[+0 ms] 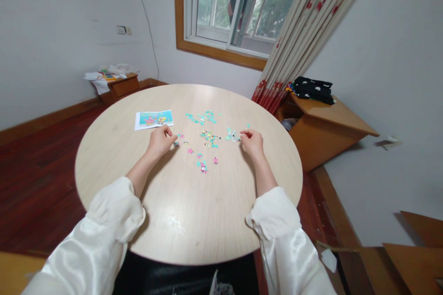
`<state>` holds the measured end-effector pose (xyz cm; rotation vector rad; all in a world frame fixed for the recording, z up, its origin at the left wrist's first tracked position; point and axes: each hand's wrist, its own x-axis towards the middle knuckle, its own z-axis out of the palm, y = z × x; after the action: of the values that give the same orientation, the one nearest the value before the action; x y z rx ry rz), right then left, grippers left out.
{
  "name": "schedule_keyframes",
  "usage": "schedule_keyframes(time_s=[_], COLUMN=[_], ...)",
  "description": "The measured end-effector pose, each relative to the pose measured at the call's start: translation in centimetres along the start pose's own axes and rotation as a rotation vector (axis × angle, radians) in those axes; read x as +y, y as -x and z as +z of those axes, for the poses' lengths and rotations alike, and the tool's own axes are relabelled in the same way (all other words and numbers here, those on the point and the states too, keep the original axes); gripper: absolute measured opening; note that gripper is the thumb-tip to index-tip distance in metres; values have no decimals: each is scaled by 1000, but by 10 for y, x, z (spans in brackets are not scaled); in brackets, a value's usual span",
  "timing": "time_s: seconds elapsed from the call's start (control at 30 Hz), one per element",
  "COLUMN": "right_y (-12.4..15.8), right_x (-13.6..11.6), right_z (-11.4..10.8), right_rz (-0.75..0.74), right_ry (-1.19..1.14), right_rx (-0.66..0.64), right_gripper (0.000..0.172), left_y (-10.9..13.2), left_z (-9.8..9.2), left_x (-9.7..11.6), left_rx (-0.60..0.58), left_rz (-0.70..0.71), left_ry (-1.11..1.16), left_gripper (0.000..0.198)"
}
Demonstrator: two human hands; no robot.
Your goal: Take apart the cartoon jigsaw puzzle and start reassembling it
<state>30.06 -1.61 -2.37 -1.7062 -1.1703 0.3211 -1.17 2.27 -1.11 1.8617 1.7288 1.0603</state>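
Observation:
My left hand (160, 141) rests low over the table with its fingers curled, and a small dark-and-teal jigsaw piece (176, 144) shows at its fingertips. Loose pink pieces (190, 150) lie just to its right. My right hand (252, 142) has bent fingers drawn together beside a pile of pale teal pieces (231, 135); whatever is between them is too small to make out. Nearer to me, a few joined pieces (203, 167) show a pink cartoon figure. A single pink piece (215, 161) lies by itself. A mixed pile (208, 137) occupies the middle, with teal pieces (204, 116) behind it.
The round wooden table (180, 207) carries a printed picture sheet (137, 122) at the left, showing cartoon figures on teal. One teal piece (248, 125) lies beyond my right hand. A wooden cabinet (318, 136) with dark cloth (313, 89) on top stands at the right, near a curtain (297, 27).

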Motion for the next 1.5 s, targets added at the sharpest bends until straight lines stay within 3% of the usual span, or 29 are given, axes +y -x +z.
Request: schedule_keyframes(time_s=[0.23,0.57,0.73,0.87,1.0,1.17,1.27,1.4,1.5], right_y=[16,38,36,35,36,36,39,50,57], right_x=[-17,-40,-37,-37,-38,-39,-44,-57,-67], right_z=[18,35,35,35,35,35,31,21,16], right_rz=[-13,-102,-113,-96,-109,-147,-181,-163,-229], right_ry=[-10,-14,-43,-60,-69,-52,-76,-70,-78], right_rx=[-62,-300,-277,-246,-241,-259,-400,-844,-1063], right_gripper=[15,10,9,10,14,15,20,29,28], left_y=[-1,0,-9,-15,-15,-14,-13,-11,-10], left_z=[4,4,3,0,-2,-3,-5,-6,-9], left_x=[-2,-2,-13,-18,-17,-15,-13,-8,-5], left_rx=[-23,-48,30,85,89,98,101,59,-1], left_rz=[25,61,28,-75,-57,-57,-90,-232,-301], left_ry=[72,67,127,190,234,245,275,497,703], left_gripper=[12,22,25,15,4,4,6,6,12])
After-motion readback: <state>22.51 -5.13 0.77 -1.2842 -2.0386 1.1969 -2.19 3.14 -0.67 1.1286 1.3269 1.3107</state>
